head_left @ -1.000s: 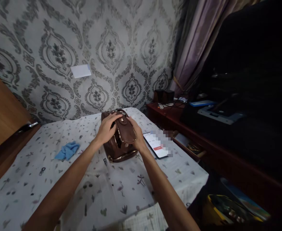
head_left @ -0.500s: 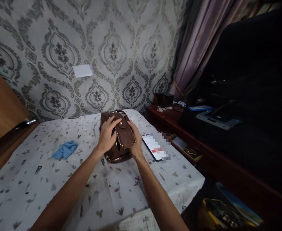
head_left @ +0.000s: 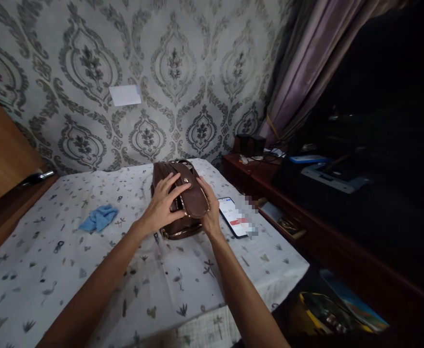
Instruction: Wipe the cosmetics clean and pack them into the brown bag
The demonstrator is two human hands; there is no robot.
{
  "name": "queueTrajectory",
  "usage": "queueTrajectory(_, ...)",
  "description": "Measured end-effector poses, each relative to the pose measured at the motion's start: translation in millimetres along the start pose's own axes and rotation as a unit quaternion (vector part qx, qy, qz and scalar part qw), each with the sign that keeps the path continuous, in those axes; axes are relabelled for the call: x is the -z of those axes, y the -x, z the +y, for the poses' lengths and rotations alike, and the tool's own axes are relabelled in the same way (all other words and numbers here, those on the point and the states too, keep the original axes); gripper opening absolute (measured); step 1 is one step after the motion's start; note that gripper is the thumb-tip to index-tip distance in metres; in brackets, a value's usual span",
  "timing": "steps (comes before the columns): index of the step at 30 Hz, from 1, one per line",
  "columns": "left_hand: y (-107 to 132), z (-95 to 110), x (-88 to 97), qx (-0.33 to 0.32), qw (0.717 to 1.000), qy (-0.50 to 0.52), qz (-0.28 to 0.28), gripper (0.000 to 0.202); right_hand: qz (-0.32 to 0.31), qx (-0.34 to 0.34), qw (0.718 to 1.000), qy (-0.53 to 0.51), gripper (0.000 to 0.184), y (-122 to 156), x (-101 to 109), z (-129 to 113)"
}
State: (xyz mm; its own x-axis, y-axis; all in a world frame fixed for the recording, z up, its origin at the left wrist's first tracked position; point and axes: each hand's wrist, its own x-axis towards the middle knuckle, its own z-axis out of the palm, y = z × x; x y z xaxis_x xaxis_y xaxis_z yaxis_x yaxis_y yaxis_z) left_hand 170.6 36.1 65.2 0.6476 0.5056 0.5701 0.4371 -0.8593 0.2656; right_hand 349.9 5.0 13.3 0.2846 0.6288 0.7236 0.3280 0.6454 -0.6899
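A brown leather bag [head_left: 193, 200] with a gold-toned zip and a round metal snap on its flap rests on the patterned cloth. My left hand [head_left: 161, 203] lies over its left side, fingers spread across the front, the thumb near the zip edge of the flap. Around the bag's right side curls my right hand [head_left: 210, 208], gripping it, with its fingertips partly hidden. Just right of that hand lies a phone [head_left: 233, 220] with a lit screen, partly pixelated.
A crumpled blue cloth [head_left: 99, 217] lies left of the bag on the white printed cover [head_left: 143, 299]. To the right stand a dark red desk [head_left: 262, 179] and an open drawer [head_left: 288, 224]. A yellow-edged container [head_left: 309, 314] is low at the right.
The left hand's fingers have spread wider, and its thumb has moved toward the flap's zip edge. The right hand still grips the bag's side. The camera view has shifted slightly.
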Motion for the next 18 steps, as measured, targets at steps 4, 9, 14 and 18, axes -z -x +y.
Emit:
queueTrajectory(4,-0.3,2.8,-5.0,0.010,0.999,-0.013,0.027,0.050,0.021,-0.019,1.000,0.011,0.045,1.5,0.0,-1.2)
queueTrajectory(9,0.9,2.8,-6.7,0.008,0.999,-0.016,0.035,0.051,0.069,-0.064,0.996,0.003,0.043,2.2,-3.8,1.1)
queueTrajectory(14,1.4,2.2,-7.7,0.011,0.999,-0.020,0.037,0.052,0.037,-0.027,0.998,0.033,0.045,4.1,-0.2,-4.1)
queueTrajectory(18,1.7,2.4,-8.4,0.014,0.999,-0.015,0.040,0.052,-0.001,-0.001,0.997,0.081,0.042,6.6,2.5,-7.8)
